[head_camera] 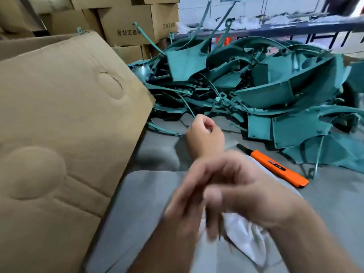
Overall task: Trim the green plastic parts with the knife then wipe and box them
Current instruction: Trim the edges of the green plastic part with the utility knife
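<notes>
A big tangled pile of green plastic parts (266, 85) lies on the grey floor ahead of me. My left hand (204, 134) is raised in front of the pile with its fingers curled; a thin green strip ends at its knuckles, and I see nothing in the hand. My right hand (226, 190), blurred by motion, lies across my left forearm just below the wrist with relaxed fingers. The orange knife (275, 166) lies on the floor to the right of my hands, untouched. A crumpled white cloth (246, 233) rests on my lap under my right hand.
A large open cardboard box flap (69, 115) fills the left side, close to my left arm. Stacked brown cartons (128, 22) stand behind it. A dark workbench (275, 26) with white scraps runs along the back. My grey-trousered knee (137, 213) is below.
</notes>
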The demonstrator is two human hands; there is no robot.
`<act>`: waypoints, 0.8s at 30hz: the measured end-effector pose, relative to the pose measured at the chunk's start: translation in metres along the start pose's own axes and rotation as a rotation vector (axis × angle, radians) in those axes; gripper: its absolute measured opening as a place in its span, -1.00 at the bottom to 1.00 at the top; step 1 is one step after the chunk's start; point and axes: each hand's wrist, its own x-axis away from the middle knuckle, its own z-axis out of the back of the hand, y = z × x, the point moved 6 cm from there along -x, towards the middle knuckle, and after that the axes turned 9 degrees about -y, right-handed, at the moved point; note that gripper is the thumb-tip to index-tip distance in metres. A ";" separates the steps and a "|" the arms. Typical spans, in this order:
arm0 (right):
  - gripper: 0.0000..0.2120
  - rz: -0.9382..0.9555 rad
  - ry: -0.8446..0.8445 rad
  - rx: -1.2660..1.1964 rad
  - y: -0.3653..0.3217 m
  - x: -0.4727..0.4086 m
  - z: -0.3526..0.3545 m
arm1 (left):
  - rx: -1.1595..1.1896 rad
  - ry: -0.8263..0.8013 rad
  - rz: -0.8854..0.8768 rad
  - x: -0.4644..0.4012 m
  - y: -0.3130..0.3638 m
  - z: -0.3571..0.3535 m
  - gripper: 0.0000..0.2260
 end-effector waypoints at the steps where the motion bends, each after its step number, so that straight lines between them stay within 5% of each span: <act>1: -0.76 -0.006 0.103 -0.060 0.005 -0.002 0.017 | -0.035 0.010 0.026 -0.007 -0.008 0.004 -0.90; 3: -0.81 -0.066 0.597 -0.068 0.024 0.003 0.076 | -0.113 0.013 0.045 -0.019 -0.025 0.011 -0.92; 5: -0.87 -0.271 1.065 0.315 0.033 0.015 0.132 | -0.245 -0.026 0.060 -0.028 -0.044 0.012 -0.89; 6: -0.92 -0.432 1.165 0.626 0.030 0.018 0.152 | -0.312 -0.084 0.069 -0.030 -0.051 0.007 -0.83; 9: -0.61 -0.938 0.932 1.327 0.040 0.007 0.193 | -0.381 -0.228 0.082 -0.034 -0.059 -0.006 -0.73; 12: -0.82 -1.061 0.708 1.468 0.050 -0.007 0.200 | -0.349 -0.198 0.093 -0.037 -0.054 -0.006 -0.73; 15: -0.83 -0.937 0.700 1.558 0.047 -0.011 0.191 | -0.277 -0.146 0.073 -0.036 -0.049 -0.005 -0.79; 20: -0.86 -0.086 0.773 1.544 0.012 -0.022 0.130 | -0.140 -0.148 -0.042 -0.024 -0.048 -0.009 -0.90; 24: -0.89 0.311 0.929 1.288 -0.025 -0.010 0.095 | 0.136 -0.294 -0.050 -0.022 -0.061 -0.009 -0.72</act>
